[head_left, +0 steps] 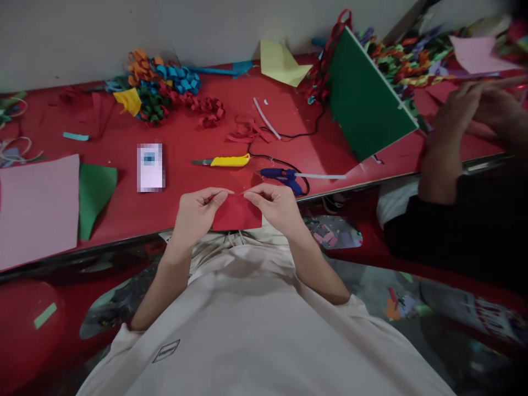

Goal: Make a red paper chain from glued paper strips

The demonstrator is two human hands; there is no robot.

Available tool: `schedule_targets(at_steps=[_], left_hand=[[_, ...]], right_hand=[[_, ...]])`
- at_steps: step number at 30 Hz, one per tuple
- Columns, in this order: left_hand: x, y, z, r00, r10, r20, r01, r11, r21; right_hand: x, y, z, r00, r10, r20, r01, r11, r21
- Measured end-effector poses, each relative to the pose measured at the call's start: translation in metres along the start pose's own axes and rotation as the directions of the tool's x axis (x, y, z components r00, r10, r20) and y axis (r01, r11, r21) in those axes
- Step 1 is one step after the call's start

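Your left hand (197, 213) and right hand (277, 209) pinch the top edge of a flat, plain red sheet (238, 214), near-left of the blue plastic glue gun (284, 176); red tabletop (124, 212) under gun, grey wall (82, 38) beyond.

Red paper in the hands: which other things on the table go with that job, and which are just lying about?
With the job:
red paper, pinched by the left hand and right hand
perhaps the glue gun and knife, close by but not held

Seemingly just lying about:
pink paper
green paper
yellow paper
blue strip
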State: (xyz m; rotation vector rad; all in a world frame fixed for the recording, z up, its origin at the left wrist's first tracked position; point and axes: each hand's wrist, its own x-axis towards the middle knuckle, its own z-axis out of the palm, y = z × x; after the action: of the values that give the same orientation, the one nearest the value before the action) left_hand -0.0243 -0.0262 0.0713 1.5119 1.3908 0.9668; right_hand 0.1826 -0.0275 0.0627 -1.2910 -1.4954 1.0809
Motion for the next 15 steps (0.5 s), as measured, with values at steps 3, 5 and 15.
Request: schedule_targets(at_steps=[3, 5, 15], left_hand=[[-0.001, 0.003, -0.008, 0.999, 0.031, 0.024, -0.032, 0.997, 0.063], [-0.005, 0.003, -0.012, 0.999, 0.046, 0.029, -0.048, 0.993, 0.108], [-0.059, -0.023, -0.043, 0.938, 0.295, 0.182, -0.328, 0.925, 0.191]], right_hand=[[0.006, 0.001, 0.004, 0.997, -0.018, 0.076, 0.021, 0.999, -0.048], [0.009, 0.003, 0.008, 0.99, -0.038, 0.138, 0.047, 0.997, -0.061], [-0.026, 0.001, 0.017, 1.0, -0.016, 0.02, 0.014, 0.993, 0.117]])
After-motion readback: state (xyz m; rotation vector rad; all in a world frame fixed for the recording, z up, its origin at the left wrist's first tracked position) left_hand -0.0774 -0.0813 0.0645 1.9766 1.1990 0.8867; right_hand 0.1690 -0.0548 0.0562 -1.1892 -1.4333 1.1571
